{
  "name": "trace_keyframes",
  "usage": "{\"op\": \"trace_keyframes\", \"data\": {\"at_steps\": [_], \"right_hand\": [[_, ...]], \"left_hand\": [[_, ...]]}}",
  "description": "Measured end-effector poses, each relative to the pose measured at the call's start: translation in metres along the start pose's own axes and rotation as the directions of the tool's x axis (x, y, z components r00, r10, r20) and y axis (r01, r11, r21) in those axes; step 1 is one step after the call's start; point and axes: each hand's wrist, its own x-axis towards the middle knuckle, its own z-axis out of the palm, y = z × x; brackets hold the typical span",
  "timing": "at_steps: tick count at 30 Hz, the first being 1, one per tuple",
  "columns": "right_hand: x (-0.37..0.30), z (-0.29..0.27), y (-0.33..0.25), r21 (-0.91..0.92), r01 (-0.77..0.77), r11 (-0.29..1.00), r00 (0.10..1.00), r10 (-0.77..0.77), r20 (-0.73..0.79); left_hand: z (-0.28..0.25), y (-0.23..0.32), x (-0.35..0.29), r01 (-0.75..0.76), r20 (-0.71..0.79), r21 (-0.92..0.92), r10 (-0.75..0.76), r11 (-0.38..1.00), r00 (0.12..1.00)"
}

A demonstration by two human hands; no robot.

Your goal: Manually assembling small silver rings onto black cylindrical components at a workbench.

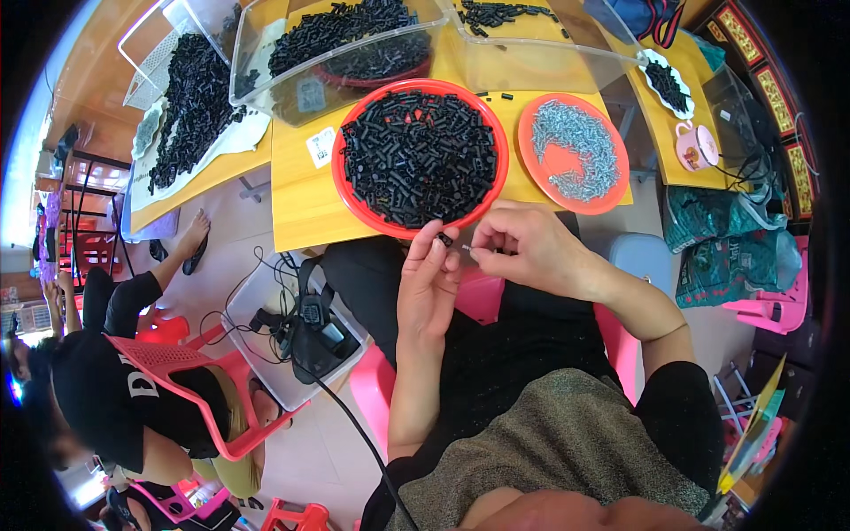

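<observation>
My left hand (428,281) is closed, pinching a small black plastic piece (444,239) between thumb and fingertips. Beside it, my right hand (533,248) is closed too, with a small silver screw (467,249) at its fingertips, close to the left fingers. Something dark shows within the right fingers, too small to make out. Just beyond both hands stands a red basin (340,188) heaped with short black tubular pieces (416,155). To its right lies an orange-red plate (561,161) with many small silver screws (591,146).
Clear plastic bins (288,99) with more black pieces stand at the back. Another pile of black pieces (190,97) covers the left table. A pink mug (696,146) and a white dish (651,81) are at right. A person (115,389) sits at left; a cable (359,434) runs beside me.
</observation>
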Motion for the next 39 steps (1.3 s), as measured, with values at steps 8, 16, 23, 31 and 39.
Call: {"op": "trace_keyframes", "data": {"at_steps": [8,16,23,31,39], "right_hand": [[0.011,0.008,0.004,0.005,0.034,0.999,0.999,-0.034,0.018],[0.015,0.01,0.003,0.011,0.017,1.0,0.999,-0.017,0.033],[0.017,0.021,0.011,-0.288,0.323,0.902,0.908,-0.381,-0.175],[0.031,0.021,0.009,-0.27,0.345,0.899,0.907,-0.393,-0.152],[0.075,-0.019,0.042,-0.246,0.137,0.959,0.941,-0.204,-0.27]], "left_hand": [[0.003,0.003,-0.003,-0.107,-0.028,0.202,0.115,0.974,0.993],[0.012,-0.002,-0.005,-0.189,-0.095,0.42,0.251,0.888,0.963],[-0.001,0.001,-0.004,-0.09,-0.091,0.232,0.114,0.969,0.989],[-0.007,0.006,0.0,0.035,-0.088,-0.085,-0.042,0.996,0.995],[-0.008,0.011,0.002,0.033,-0.132,-0.174,-0.056,0.984,0.99]]}}
